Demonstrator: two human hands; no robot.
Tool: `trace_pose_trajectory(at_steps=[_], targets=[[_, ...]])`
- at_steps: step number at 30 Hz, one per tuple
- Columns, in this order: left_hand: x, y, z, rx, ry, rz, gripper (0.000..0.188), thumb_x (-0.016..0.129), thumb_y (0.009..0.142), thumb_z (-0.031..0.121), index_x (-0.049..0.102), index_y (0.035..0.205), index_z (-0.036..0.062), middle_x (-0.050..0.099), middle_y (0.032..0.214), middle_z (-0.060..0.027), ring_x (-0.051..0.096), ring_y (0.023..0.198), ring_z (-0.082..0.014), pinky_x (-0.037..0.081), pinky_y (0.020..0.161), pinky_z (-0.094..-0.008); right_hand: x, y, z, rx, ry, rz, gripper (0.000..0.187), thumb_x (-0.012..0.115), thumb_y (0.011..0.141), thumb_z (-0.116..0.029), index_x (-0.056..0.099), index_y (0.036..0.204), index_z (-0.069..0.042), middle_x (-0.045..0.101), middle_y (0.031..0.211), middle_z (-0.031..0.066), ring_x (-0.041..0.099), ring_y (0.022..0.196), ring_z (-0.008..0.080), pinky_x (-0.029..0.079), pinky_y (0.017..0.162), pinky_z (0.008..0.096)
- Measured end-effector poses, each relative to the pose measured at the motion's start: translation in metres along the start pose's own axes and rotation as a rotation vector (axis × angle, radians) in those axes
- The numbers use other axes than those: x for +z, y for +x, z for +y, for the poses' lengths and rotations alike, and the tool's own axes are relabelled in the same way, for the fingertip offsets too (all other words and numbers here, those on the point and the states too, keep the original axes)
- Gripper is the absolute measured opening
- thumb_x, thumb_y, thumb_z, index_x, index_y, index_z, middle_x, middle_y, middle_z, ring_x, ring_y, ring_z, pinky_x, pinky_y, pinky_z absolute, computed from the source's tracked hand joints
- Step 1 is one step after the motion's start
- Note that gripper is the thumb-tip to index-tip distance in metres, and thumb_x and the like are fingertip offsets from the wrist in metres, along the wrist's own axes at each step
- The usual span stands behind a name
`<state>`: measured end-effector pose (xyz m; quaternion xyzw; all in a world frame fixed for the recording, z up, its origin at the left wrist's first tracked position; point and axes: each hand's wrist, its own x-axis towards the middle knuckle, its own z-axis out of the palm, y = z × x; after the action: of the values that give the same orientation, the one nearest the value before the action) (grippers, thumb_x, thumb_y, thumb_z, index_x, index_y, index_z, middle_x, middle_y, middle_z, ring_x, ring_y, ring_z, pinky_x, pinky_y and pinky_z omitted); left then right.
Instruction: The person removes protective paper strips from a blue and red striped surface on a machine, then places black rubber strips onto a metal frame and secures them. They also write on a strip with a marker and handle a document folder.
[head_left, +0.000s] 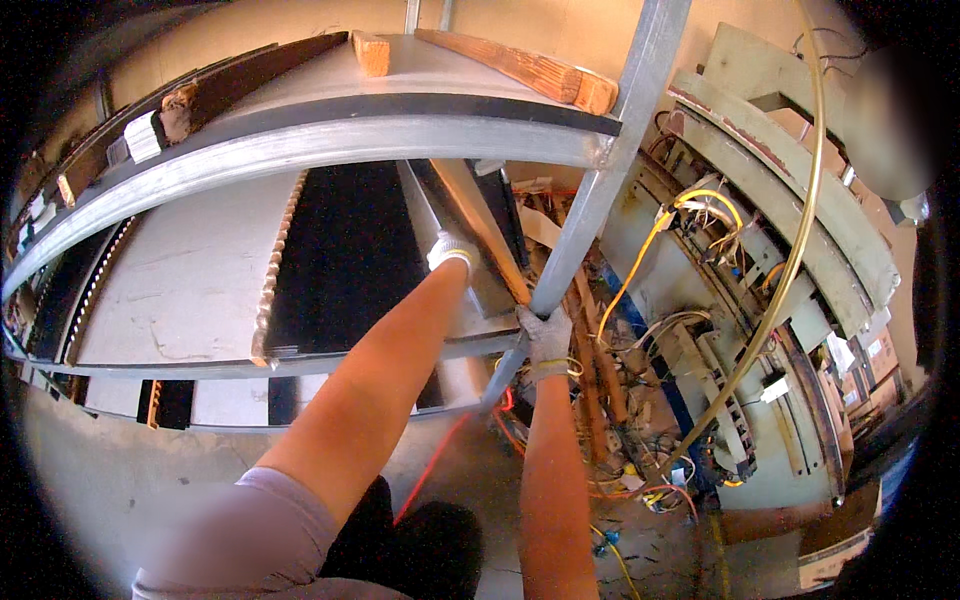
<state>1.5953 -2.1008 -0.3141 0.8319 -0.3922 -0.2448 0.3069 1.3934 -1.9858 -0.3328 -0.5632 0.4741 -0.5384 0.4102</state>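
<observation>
My left hand (450, 252), in a white glove, reaches into the middle level of a metal rack. Its fingers look closed at the near end of a thin light-grey metal strip (420, 198); the fingertips are partly hidden. Right of it, a long wooden board (480, 225) slants toward the rack's front corner. My right hand (547, 338), in a grey glove, is wrapped around the upright metal post (575, 250) at that corner. A black sheet (345, 260) lies on the same level, left of my left hand.
A pale panel (185, 270) lies farther left on the rack. Wooden beams (505, 62) rest on the top shelf. On the right stands a large grey-green machine (790, 190) with loose yellow cables (640, 265). Scrap wood and wires (610, 400) clutter the floor beside the post.
</observation>
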Motion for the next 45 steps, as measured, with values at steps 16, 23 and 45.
trace_pose_trajectory(at_steps=[16,23,45], targets=[[0.031,0.010,0.004,0.186,0.224,-0.127,0.079,0.057,0.092,0.037,0.015,0.152,0.0069,0.024,0.155,-0.0179,0.042,0.134,-0.0340,0.035,0.111,-0.0380,-0.013,0.003,0.023,-0.080,0.089,-0.026,0.038,0.076,0.078,-0.017,0.058,0.107,-0.001,0.062,0.085,0.0027,0.056,0.067,0.0123,0.047,0.062,0.0298],[0.022,-0.053,0.024,0.039,-0.124,-0.060,0.085,0.062,0.088,0.037,0.016,0.151,0.0031,0.047,0.140,-0.0231,0.054,0.123,-0.0337,0.043,0.104,-0.0402,-0.028,0.007,0.019,-0.150,-0.078,0.013,0.039,0.078,0.073,-0.014,0.066,0.106,0.002,0.068,0.086,0.0073,0.063,0.072,0.0167,0.051,0.067,0.0320],[0.032,-0.108,-0.015,0.160,-0.226,0.183,0.085,0.067,0.078,0.022,0.024,0.147,-0.0027,0.042,0.143,-0.0230,0.053,0.119,-0.0378,0.045,0.097,-0.0397,0.006,-0.055,-0.029,-0.651,-0.439,0.266,0.033,0.063,0.083,-0.003,0.059,0.115,0.001,0.062,0.111,0.0174,0.060,0.103,0.0310,0.046,0.092,0.0401]])
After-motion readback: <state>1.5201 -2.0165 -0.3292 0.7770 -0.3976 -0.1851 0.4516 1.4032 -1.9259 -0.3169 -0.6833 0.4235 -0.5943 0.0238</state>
